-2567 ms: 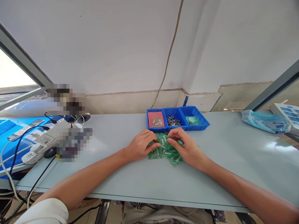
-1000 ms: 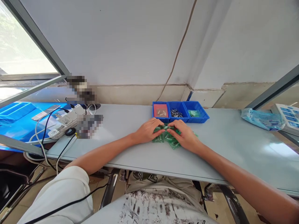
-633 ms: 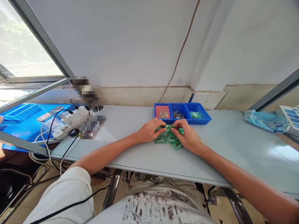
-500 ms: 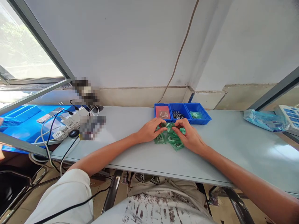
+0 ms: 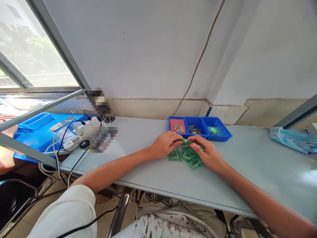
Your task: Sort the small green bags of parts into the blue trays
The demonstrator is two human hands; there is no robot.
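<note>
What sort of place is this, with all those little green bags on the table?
It looks like a workshop or packing room, I think: small green plastic packets lie on a long grey worktable, and behind them stand three blue plastic bins with little things inside.

From my end I saw green packets (image 5: 194,164), blue bins (image 5: 224,135) with a pink-red sheet (image 5: 174,122) in one, a grey-blue table (image 5: 138,168), a white sleeve (image 5: 71,211), a white shirt (image 5: 158,227) with dark brown blotches, and a pale blue plastic bag (image 5: 292,140)
</note>
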